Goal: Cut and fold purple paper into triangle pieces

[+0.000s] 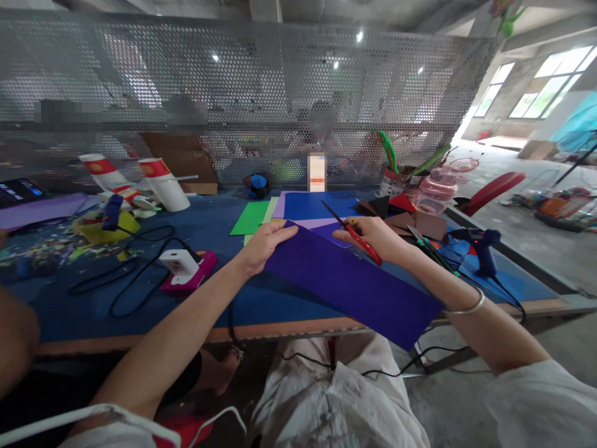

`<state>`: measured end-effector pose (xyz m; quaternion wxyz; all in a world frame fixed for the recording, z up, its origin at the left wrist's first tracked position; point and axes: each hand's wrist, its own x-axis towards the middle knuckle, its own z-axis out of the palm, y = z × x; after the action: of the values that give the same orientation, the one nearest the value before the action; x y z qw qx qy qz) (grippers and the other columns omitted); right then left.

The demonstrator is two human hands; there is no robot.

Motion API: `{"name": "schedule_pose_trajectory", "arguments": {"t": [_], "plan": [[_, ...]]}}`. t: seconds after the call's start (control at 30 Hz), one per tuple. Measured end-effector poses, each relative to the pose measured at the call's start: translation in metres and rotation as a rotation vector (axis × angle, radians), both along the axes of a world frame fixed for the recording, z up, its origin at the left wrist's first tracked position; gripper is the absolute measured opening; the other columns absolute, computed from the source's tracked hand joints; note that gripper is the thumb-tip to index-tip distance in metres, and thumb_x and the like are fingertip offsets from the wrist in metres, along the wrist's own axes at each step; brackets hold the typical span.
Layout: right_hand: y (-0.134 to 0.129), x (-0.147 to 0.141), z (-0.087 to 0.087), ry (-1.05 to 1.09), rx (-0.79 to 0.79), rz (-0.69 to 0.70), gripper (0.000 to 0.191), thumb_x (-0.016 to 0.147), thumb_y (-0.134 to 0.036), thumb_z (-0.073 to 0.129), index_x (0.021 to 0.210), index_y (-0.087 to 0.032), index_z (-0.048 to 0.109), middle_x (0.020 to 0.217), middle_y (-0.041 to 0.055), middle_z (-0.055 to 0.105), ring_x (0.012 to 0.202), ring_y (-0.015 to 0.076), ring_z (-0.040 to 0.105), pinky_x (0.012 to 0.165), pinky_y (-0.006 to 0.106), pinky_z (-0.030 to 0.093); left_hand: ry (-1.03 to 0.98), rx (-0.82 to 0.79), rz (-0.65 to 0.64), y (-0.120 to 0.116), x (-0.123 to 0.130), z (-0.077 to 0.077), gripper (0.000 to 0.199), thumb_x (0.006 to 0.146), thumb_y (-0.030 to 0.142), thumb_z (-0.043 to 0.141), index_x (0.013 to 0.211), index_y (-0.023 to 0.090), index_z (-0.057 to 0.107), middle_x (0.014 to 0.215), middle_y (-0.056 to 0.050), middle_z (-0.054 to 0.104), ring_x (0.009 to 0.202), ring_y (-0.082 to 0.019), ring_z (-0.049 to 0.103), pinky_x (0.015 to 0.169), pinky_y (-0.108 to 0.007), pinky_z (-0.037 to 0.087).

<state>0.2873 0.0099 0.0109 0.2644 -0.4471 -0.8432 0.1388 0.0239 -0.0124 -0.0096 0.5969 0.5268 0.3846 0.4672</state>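
Note:
A long dark purple sheet (349,280) slants down to the right over the table's front edge. Its upper left corner is pinched by my left hand (263,246), thumb on top. My right hand (373,239) is closed on red-handled scissors (362,244), whose dark blades point up and left, above the sheet's upper edge. Behind the sheet lie a blue sheet (312,205), a green sheet (252,218) and pale lilac paper. Another purple piece (329,233) shows between my hands.
A glue gun (485,249) lies at the right, near brown sheets (429,225). On the left are a pink power strip (205,274) with a white plug, black cables, a yellow bowl (116,227) with scraps, and paper cups (163,186). Someone's arm (16,336) shows at far left.

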Motion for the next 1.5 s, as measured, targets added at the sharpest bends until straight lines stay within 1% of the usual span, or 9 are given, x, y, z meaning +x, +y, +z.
{"name": "schedule_pose_trajectory", "arguments": {"t": [0.1, 0.33, 0.47, 0.57, 0.83, 0.93, 1.13, 1.37, 1.5], "plan": [[0.006, 0.005, -0.001, 0.033, -0.074, 0.015, 0.075, 0.080, -0.098, 0.041, 0.067, -0.024, 0.042, 0.061, -0.0045, 0.039, 0.061, 0.0121, 0.037, 0.060, 0.029, 0.029, 0.019, -0.019, 0.038, 0.001, -0.001, 0.001, 0.027, 0.076, 0.038, 0.087, 0.088, 0.016, 0.079, 0.082, -0.007, 0.080, 0.067, -0.018, 0.073, 0.067, -0.028, 0.059], [0.008, 0.015, -0.006, 0.046, -0.080, 0.014, 0.070, 0.082, -0.091, 0.051, 0.064, -0.024, 0.038, 0.061, -0.0046, 0.039, 0.061, 0.0114, 0.035, 0.060, 0.030, 0.028, 0.063, -0.025, 0.085, 0.004, -0.002, 0.000, 0.031, 0.068, 0.037, 0.093, 0.086, 0.016, 0.080, 0.081, -0.006, 0.080, 0.066, -0.019, 0.073, 0.066, -0.028, 0.059], [0.007, 0.019, -0.009, 0.113, -0.254, 0.078, 0.064, 0.083, -0.085, 0.057, 0.070, -0.024, 0.044, 0.060, -0.0057, 0.042, 0.056, 0.0108, 0.038, 0.057, 0.029, 0.028, 0.066, -0.022, 0.105, 0.006, -0.002, 0.000, 0.031, 0.065, 0.039, 0.095, 0.080, 0.017, 0.078, 0.075, -0.004, 0.078, 0.062, -0.016, 0.071, 0.061, -0.026, 0.058], [0.004, 0.015, -0.007, 0.186, -0.373, 0.155, 0.059, 0.083, -0.079, 0.064, 0.075, -0.023, 0.048, 0.060, -0.0069, 0.044, 0.054, 0.0102, 0.039, 0.055, 0.027, 0.028, 0.070, -0.022, 0.109, 0.007, -0.002, -0.001, 0.031, 0.066, 0.039, 0.095, 0.079, 0.017, 0.077, 0.074, -0.004, 0.078, 0.060, -0.017, 0.071, 0.060, -0.026, 0.057], [0.002, -0.014, -0.005, 0.309, -0.505, 0.349, 0.039, 0.076, -0.052, 0.079, 0.082, -0.018, 0.061, 0.074, -0.0044, 0.054, 0.069, 0.0112, 0.047, 0.062, 0.026, 0.035, 0.093, -0.052, 0.078, 0.006, -0.002, 0.000, 0.033, 0.064, 0.041, 0.096, 0.080, 0.018, 0.077, 0.074, -0.003, 0.078, 0.059, -0.016, 0.070, 0.059, -0.025, 0.057], [0.003, -0.020, -0.005, 0.367, -0.544, 0.344, 0.033, 0.077, -0.046, 0.076, 0.088, -0.018, 0.063, 0.076, -0.0041, 0.056, 0.067, 0.0108, 0.048, 0.062, 0.026, 0.037, 0.088, -0.068, 0.073, 0.005, -0.003, 0.002, 0.034, 0.064, 0.040, 0.095, 0.083, 0.018, 0.079, 0.076, -0.004, 0.079, 0.061, -0.016, 0.072, 0.061, -0.026, 0.059], [0.007, -0.022, -0.006, 0.418, -0.523, 0.363, 0.038, 0.076, -0.051, 0.077, 0.086, -0.018, 0.063, 0.074, -0.0038, 0.055, 0.069, 0.0123, 0.051, 0.063, 0.027, 0.039, 0.061, -0.089, 0.074, 0.005, -0.004, 0.005, 0.032, 0.065, 0.037, 0.094, 0.085, 0.018, 0.078, 0.082, -0.006, 0.081, 0.066, -0.018, 0.074, 0.065, -0.029, 0.062], [0.009, -0.019, -0.010, 0.436, -0.587, 0.312, 0.030, 0.076, -0.046, 0.073, 0.086, -0.019, 0.063, 0.072, -0.0041, 0.058, 0.065, 0.0116, 0.051, 0.062, 0.026, 0.041, 0.094, -0.069, 0.084, 0.006, -0.005, 0.004, 0.028, 0.069, 0.036, 0.091, 0.083, 0.017, 0.077, 0.075, -0.006, 0.078, 0.060, -0.019, 0.071, 0.059, -0.028, 0.059], [0.013, -0.014, -0.012, 0.417, -0.554, 0.289, 0.027, 0.074, -0.042, 0.071, 0.087, -0.019, 0.065, 0.074, -0.0036, 0.061, 0.068, 0.0127, 0.055, 0.066, 0.027, 0.043, 0.112, -0.049, 0.101, 0.007, -0.006, 0.005, 0.027, 0.071, 0.036, 0.091, 0.085, 0.016, 0.078, 0.076, -0.008, 0.078, 0.061, -0.020, 0.072, 0.059, -0.030, 0.059]]}}
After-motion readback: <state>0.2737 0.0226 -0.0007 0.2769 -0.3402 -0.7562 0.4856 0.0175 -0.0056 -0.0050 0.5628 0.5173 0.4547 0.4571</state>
